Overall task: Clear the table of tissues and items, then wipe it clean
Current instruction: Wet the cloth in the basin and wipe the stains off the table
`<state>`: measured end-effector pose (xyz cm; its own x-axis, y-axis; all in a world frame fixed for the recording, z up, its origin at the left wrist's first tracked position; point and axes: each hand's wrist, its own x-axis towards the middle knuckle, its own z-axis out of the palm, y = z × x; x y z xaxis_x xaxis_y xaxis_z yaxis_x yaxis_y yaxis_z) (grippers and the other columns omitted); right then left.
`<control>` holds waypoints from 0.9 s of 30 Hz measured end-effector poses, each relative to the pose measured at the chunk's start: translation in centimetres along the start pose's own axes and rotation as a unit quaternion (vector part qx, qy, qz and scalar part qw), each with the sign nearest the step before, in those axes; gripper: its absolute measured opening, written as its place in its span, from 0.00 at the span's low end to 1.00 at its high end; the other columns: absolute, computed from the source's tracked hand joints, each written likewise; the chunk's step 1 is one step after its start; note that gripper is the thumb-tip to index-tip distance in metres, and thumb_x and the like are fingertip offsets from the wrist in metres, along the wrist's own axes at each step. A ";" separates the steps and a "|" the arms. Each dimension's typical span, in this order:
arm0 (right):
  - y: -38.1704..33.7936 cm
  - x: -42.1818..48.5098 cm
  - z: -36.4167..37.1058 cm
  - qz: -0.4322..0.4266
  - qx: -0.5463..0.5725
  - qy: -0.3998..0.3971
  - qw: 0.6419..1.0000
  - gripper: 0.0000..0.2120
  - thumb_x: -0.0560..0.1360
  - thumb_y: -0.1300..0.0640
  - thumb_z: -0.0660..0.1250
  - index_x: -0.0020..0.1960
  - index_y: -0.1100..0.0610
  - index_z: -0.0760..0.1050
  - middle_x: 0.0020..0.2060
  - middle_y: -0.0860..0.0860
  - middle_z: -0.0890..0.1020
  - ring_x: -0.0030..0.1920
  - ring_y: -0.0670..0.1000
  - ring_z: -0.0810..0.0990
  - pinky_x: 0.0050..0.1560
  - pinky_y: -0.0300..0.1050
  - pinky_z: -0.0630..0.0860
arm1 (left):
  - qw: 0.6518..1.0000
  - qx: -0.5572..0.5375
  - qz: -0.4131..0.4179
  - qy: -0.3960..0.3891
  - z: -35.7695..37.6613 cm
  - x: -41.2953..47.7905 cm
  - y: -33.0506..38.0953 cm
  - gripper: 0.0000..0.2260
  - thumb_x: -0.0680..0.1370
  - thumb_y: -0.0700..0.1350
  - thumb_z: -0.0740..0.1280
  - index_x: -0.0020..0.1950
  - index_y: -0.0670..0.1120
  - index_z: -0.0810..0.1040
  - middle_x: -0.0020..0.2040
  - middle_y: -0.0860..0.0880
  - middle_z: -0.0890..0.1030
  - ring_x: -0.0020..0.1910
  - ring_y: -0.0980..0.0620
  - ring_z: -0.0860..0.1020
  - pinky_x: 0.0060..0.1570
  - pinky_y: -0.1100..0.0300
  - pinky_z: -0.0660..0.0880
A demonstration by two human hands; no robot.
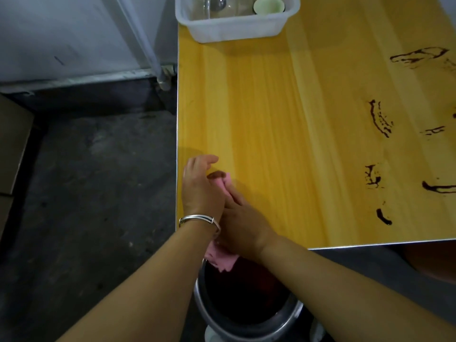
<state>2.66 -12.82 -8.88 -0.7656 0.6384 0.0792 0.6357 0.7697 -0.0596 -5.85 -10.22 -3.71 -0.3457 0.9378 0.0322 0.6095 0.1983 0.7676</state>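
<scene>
A pink cloth lies under both my hands at the near left corner of the yellow wooden table. One stained end of it pokes out past my fingers and the other end hangs over the table edge. My right hand grips the cloth. My left hand, a silver bangle on its wrist, rests against the cloth with fingers spread. Dark brown sauce smears streak the right part of the table.
A white plastic tub with glassware and a pale green cup stands at the table's far edge. A metal bin with a dark inside sits on the floor below the near corner. Grey concrete floor lies to the left.
</scene>
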 end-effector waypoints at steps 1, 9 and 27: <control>1.0 -0.3 0.1 -0.006 0.015 0.012 1.000 0.20 0.71 0.52 0.57 0.57 0.54 0.80 0.58 0.50 0.81 0.67 0.61 0.70 0.67 0.67 0.60 | 1.000 0.005 -0.003 -0.004 0.1 0.0 0.1 0.20 0.68 0.25 0.55 0.54 0.38 0.77 0.51 0.45 0.75 0.54 0.46 0.74 0.50 0.63 0.68; 10.7 -6.0 -2.2 0.241 0.028 -0.054 0.969 0.24 0.71 0.53 0.53 0.61 0.57 0.77 0.59 0.53 0.80 0.63 0.57 0.76 0.64 0.64 0.68 | 0.998 0.040 -0.038 -0.033 4.0 -1.2 2.9 0.21 0.72 0.26 0.54 0.57 0.43 0.76 0.53 0.44 0.76 0.55 0.47 0.73 0.49 0.63 0.67; 17.7 -7.4 -7.4 0.445 0.440 -0.023 0.780 0.23 0.74 0.60 0.65 0.69 0.58 0.67 0.58 0.57 0.75 0.58 0.55 0.74 0.59 0.47 0.71 | 0.962 0.068 -0.251 -0.077 12.4 -0.3 10.9 0.19 0.73 0.39 0.68 0.63 0.40 0.71 0.55 0.42 0.77 0.53 0.45 0.75 0.49 0.58 0.68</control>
<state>20.25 -3.95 -3.18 -0.0753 0.9055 -0.4175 0.6182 -0.2861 -0.7321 9.74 -4.80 -3.29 -0.5180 0.7426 -0.4245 0.4848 0.6638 0.5695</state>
